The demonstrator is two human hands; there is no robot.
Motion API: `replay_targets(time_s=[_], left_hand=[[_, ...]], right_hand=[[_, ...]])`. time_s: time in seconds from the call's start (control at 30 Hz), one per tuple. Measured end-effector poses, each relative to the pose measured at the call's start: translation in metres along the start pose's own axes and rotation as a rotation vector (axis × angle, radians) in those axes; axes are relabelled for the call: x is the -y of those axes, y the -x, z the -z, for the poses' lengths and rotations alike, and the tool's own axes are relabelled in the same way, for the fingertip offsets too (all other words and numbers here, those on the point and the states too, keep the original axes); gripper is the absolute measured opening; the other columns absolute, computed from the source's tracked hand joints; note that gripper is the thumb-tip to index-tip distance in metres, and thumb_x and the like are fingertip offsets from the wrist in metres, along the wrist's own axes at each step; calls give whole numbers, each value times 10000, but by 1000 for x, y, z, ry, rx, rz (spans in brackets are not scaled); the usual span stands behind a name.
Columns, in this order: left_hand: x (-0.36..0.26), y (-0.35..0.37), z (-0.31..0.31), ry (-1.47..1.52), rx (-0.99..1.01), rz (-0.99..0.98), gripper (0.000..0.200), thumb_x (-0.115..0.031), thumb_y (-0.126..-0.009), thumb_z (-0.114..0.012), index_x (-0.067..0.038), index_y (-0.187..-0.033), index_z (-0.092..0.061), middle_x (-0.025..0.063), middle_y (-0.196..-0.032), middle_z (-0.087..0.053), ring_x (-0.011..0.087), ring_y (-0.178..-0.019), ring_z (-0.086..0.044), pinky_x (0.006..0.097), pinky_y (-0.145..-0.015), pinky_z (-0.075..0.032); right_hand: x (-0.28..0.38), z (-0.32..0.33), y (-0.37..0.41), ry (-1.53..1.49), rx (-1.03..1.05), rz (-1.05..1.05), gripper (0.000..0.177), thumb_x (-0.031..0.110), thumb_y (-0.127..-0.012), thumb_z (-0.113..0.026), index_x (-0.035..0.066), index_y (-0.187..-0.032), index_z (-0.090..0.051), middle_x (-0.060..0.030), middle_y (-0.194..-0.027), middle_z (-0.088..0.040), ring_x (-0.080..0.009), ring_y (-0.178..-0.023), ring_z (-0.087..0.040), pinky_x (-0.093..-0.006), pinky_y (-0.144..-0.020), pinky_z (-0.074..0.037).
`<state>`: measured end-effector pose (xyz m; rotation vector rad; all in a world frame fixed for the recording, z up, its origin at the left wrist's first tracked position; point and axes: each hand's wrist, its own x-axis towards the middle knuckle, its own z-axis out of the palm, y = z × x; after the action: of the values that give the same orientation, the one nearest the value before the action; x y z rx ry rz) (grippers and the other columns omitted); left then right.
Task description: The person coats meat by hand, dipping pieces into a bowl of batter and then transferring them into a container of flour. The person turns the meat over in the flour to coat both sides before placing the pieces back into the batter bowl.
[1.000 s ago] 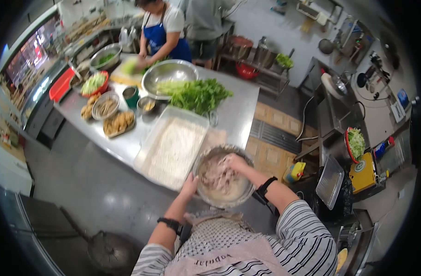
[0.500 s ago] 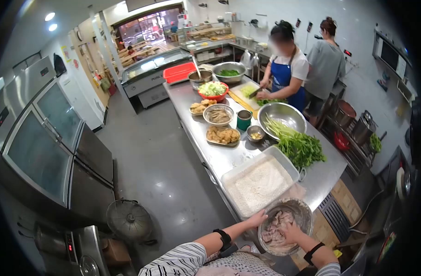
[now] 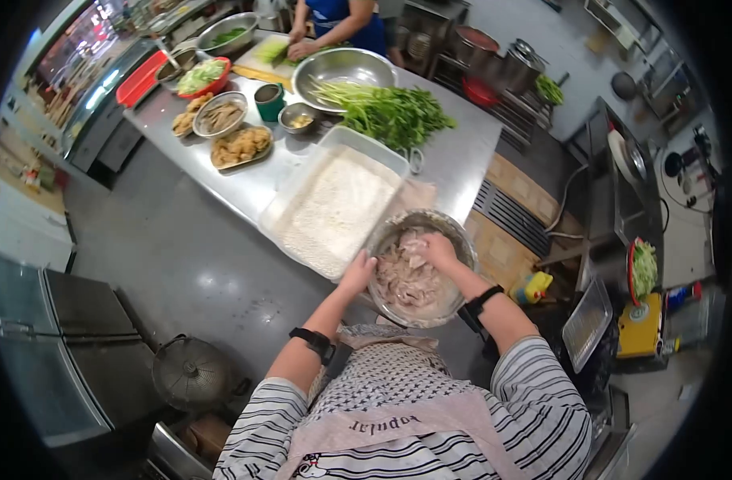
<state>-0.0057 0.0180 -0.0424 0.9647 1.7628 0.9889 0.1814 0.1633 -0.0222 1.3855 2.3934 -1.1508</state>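
Note:
A metal bowl (image 3: pixel 467 240) of pale raw meat strips (image 3: pixel 406 284) is in front of me, at the table's near end. My left hand (image 3: pixel 358 272) is closed on the bowl's left rim. My right hand (image 3: pixel 438 250) reaches into the bowl, its fingers curled around some meat strips and partly hidden by them. White flour-like powder (image 3: pixel 338 204) fills a translucent plastic tub (image 3: pixel 280 210) just beyond the bowl, on the steel table (image 3: pixel 462 172).
Leafy celery (image 3: pixel 398 116) lies against a large steel bowl (image 3: pixel 358 68). Fried pieces (image 3: pixel 242 146), a green cup (image 3: pixel 269 100) and a red bowl of cut vegetables (image 3: pixel 204 78) stand farther left. A person in a blue apron (image 3: pixel 346 20) cuts greens across the table. A fan (image 3: pixel 192 370) stands on the floor.
My view has tilted down and turned right, so the bowl appears higher and more to the left. My left hand stays at the rim; my right hand has shifted within the meat.

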Motion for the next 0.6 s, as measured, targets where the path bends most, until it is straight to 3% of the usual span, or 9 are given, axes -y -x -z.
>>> replay_targets(time_s=[0.07,0.13,0.17,0.23,0.27,0.33,0.47,0.53,0.6], left_hand=[[-9,0,3,36,56,39,475,-250,-890,-437,33,-1263,-361,218,-1204,-472,311,-1139,-438,359,-976,-313],[-9,0,5,68,98,86,479,-236,-898,-436,50,-1273,-350,196,-1246,-447,261,-1171,-411,336,-1004,-284],[-6,-2,5,78,105,61,469,-224,-901,-429,35,-1282,-342,187,-1241,-450,255,-1154,-426,335,-978,-319],[5,-6,4,85,119,44,460,-213,-904,-422,21,-1290,-335,178,-1237,-454,249,-1137,-441,334,-953,-353],[10,-9,3,126,140,58,459,-215,-908,-412,-2,-1304,-318,163,-1232,-455,245,-1108,-463,346,-902,-398],[12,-7,3,172,161,69,459,-217,-913,-402,-24,-1317,-301,149,-1228,-457,242,-1080,-485,359,-851,-443],[-22,12,13,268,215,164,453,-226,-926,-370,-66,-1337,-265,120,-1211,-456,235,-1000,-529,372,-762,-502],[-34,24,16,306,227,222,454,-233,-930,-363,-77,-1342,-255,115,-1212,-451,237,-973,-540,375,-765,-507],[-32,37,27,383,351,320,462,-239,-919,-414,-80,-1334,-289,82,-1095,-506,199,-883,-560,345,-763,-512]], right_hand=[[22,-11,0,223,-273,-181,529,292,-738,-605,107,-1213,-462,-173,-1277,-399,-391,-1116,-416,-476,-898,-374],[41,-40,-4,248,-236,-113,529,325,-741,-585,106,-1207,-464,-180,-1363,-265,-468,-1204,-254,-530,-989,-240],[39,-50,5,242,-234,-117,529,325,-741,-585,106,-1207,-464,-180,-1363,-265,-468,-1204,-254,-530,-989,-240],[37,-69,29,407,-136,490,503,345,-750,-565,101,-1182,-478,-194,-1350,-278,-437,-1210,-281,-543,-1013,-180],[30,-63,37,403,-133,484,503,345,-750,-565,101,-1182,-478,-194,-1350,-278,-437,-1210,-281,-543,-1013,-180],[3,-30,54,512,53,953,493,314,-752,-556,98,-1188,-475,-198,-1341,-296,-397,-1225,-301,-495,-1009,-246],[-30,17,38,500,373,763,484,291,-747,-553,105,-1189,-484,-191,-1297,-350,-366,-1187,-363,-432,-977,-327],[-28,14,30,284,-113,155,439,233,-739,-573,121,-1159,-513,-187,-1203,-410,-371,-1108,-426,-452,-906,-392],[-6,-4,19,214,-174,57,404,200,-733,-578,138,-1129,-530,-188,-1157,-422,-371,-1081,-435,-445,-884,-400]])
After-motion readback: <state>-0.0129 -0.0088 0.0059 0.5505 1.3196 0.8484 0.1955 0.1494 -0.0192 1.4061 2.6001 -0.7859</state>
